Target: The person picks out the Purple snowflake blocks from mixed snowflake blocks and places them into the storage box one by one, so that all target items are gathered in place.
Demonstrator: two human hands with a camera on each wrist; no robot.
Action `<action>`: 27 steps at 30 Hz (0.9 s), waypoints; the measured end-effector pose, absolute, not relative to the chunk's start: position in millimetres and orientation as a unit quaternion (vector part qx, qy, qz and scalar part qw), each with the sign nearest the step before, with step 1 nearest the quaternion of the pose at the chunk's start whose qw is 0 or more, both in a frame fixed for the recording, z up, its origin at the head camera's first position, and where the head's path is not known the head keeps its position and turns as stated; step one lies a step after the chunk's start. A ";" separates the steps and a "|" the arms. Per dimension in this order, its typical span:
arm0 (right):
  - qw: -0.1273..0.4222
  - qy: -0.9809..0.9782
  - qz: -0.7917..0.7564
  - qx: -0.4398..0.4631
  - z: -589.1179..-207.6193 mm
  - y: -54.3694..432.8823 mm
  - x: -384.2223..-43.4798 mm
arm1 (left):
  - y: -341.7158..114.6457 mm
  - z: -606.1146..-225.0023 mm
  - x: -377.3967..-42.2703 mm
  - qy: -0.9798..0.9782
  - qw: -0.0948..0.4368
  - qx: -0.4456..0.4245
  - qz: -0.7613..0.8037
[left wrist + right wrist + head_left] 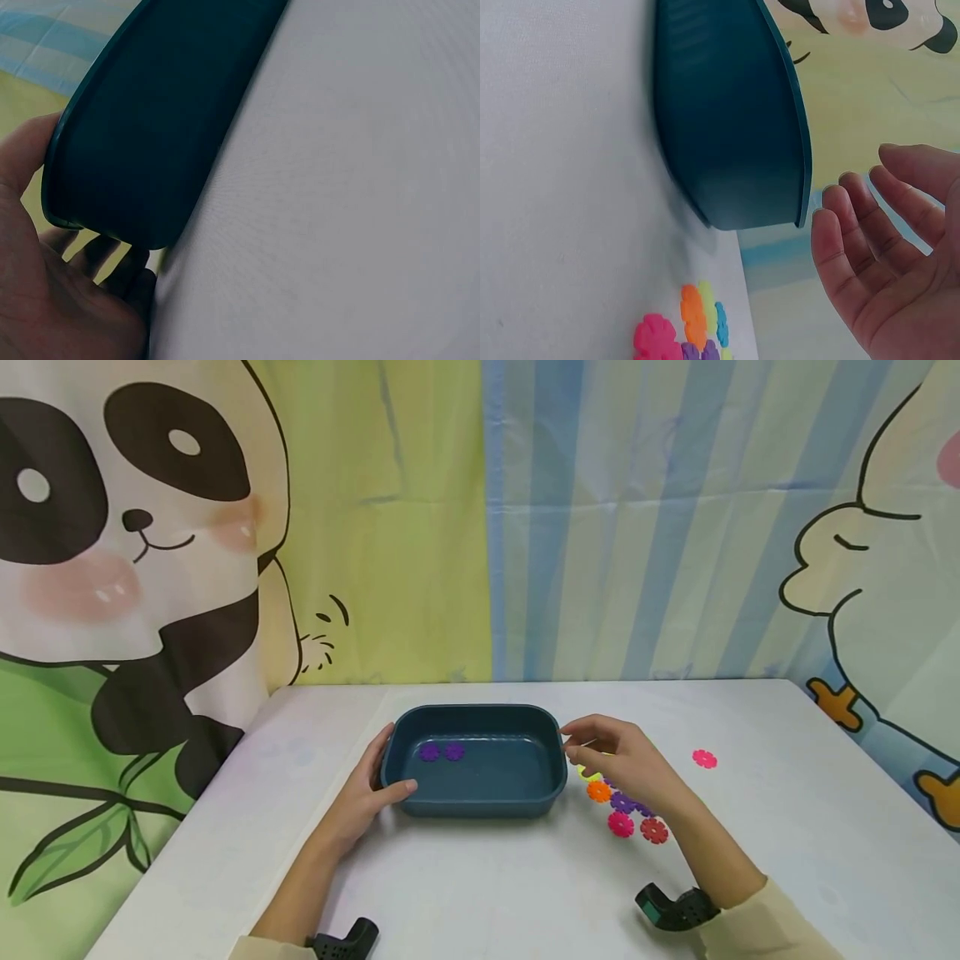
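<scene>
A dark teal plastic basin (480, 807) stands upright on the table, with two purple flower-shaped pieces (454, 751) lying inside near its left end. My left hand (367, 787) holds the basin's left end, thumb over the rim and fingers against the outer side; the left wrist view shows this hand (64, 292) around the corner. Just past the right end hovers my right hand (626, 760), fingers loosely bent and nothing between them. In the right wrist view that hand (900, 255) is apart from the basin wall (731, 135).
Under and beside my right hand lies a loose group of flower-shaped pieces, including orange (598, 791), pink (621, 824) and red (654, 831) ones. Another pink piece (704, 759) lies alone farther right. A printed curtain (420, 527) hangs behind the white table (480, 893).
</scene>
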State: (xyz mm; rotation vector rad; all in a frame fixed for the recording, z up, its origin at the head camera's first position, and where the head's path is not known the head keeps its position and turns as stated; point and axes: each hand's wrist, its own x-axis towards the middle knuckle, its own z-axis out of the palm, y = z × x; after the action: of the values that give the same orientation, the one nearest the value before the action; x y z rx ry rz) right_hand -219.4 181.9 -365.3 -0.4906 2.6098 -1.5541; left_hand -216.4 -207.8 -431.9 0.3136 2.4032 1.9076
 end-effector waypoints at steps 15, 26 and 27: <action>-0.007 0.871 -0.469 -0.146 -368.3 207.0 -220.3 | -208.1 -432.6 -217.3 0.781 0.024 0.107 0.615; -0.030 0.887 -0.445 -0.119 -368.7 222.2 -223.5 | -208.3 -432.1 -217.4 0.787 0.027 0.098 0.608; -0.031 0.889 -0.441 -0.118 -368.2 223.6 -223.8 | -208.1 -432.0 -217.5 0.787 0.029 0.098 0.608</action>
State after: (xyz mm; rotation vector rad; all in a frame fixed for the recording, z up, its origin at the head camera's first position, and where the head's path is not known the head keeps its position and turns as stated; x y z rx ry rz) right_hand -223.8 223.6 -368.2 -0.3785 2.8494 -1.4152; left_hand -217.5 -208.1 -432.0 0.3012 2.4296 1.8758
